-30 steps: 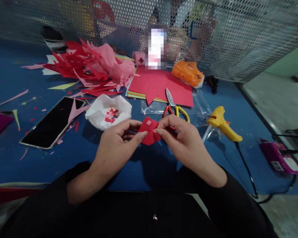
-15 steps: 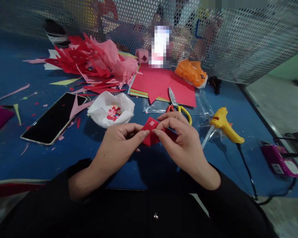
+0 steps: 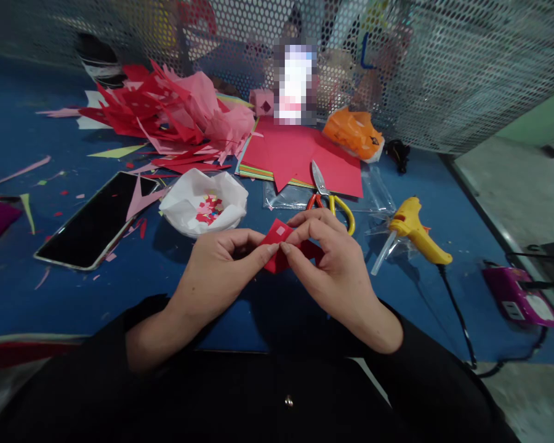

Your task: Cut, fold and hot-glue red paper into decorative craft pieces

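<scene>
A small red paper piece (image 3: 276, 264) bearing a pale square (image 3: 281, 231) is pinched between the left hand (image 3: 224, 264) and the right hand (image 3: 330, 258), each closed thumb-to-finger on it, with scissors (image 3: 321, 183) set just beyond the right hand and a white-lined bowl (image 3: 176, 208) just beyond the left.

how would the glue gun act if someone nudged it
The glue gun probably won't roll far, given its angled shape. Its hard-looking yellow body should stay stiff, while the attached black cord may drag or tug.
</scene>
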### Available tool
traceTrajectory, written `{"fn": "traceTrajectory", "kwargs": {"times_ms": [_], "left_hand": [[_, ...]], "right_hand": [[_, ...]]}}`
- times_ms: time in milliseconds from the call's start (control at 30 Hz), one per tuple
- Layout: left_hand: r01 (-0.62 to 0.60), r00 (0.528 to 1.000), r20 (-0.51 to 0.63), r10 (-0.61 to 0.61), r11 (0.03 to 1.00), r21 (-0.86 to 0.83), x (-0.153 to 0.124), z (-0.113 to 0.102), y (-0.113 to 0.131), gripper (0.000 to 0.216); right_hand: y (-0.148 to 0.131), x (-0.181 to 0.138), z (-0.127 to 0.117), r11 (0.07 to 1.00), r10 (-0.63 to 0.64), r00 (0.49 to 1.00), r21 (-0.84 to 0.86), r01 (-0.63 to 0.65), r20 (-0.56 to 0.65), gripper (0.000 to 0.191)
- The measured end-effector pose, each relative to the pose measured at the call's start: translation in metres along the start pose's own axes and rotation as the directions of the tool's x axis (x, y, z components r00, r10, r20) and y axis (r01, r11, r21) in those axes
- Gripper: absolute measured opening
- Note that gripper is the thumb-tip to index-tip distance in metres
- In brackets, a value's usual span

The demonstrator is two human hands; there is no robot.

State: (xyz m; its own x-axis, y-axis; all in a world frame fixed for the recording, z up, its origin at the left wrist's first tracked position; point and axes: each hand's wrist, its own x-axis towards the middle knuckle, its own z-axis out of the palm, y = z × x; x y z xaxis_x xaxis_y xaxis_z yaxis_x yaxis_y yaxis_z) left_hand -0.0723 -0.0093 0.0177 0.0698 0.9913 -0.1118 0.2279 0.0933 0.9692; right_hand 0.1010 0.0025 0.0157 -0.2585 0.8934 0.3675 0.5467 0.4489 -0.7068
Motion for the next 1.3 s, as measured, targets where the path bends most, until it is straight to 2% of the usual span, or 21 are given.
{"fn": "traceTrajectory", "kwargs": {"times_ms": [167,300,467,700,1000,1100,1300], "left_hand": [[-0.017,0.999,-0.036,0.017,1.0,0.006,0.0,0.001,0.003,0.017],[0.008,0.999,-0.048,-0.009,0.999,-0.033,0.0,0.001,0.003,0.017],[0.031,0.998,-0.052,-0.032,0.999,-0.022,-0.001,0.0,0.002,0.02],[0.056,0.998,0.018,-0.054,0.991,-0.124,0.002,0.001,0.001,0.03],[0.037,0.999,-0.001,-0.037,0.999,-0.037,0.002,0.001,-0.006,0.027],[0.037,0.999,0.0,-0.037,0.999,-0.034,0.001,0.001,-0.005,0.027],[0.004,1.0,0.021,-0.002,0.995,-0.103,0.003,0.002,-0.002,0.041]], "right_hand": [[-0.002,0.001,-0.003,1.0,0.002,1.0,0.017,-0.002,0.009,0.007],[-0.001,0.003,-0.011,0.996,0.088,0.996,-0.004,-0.088,0.012,0.01],[0.002,0.005,-0.014,0.986,0.168,0.98,-0.015,-0.168,0.102,0.013],[0.002,0.004,-0.014,0.993,0.121,0.989,0.002,-0.121,0.082,0.014],[0.002,0.0,-0.007,0.997,0.066,0.992,0.018,-0.069,0.108,0.014],[0.001,0.001,-0.007,0.996,0.086,0.99,0.021,-0.089,0.112,0.013],[0.001,0.003,-0.01,0.993,0.11,0.99,0.033,-0.113,0.093,0.014]]}}
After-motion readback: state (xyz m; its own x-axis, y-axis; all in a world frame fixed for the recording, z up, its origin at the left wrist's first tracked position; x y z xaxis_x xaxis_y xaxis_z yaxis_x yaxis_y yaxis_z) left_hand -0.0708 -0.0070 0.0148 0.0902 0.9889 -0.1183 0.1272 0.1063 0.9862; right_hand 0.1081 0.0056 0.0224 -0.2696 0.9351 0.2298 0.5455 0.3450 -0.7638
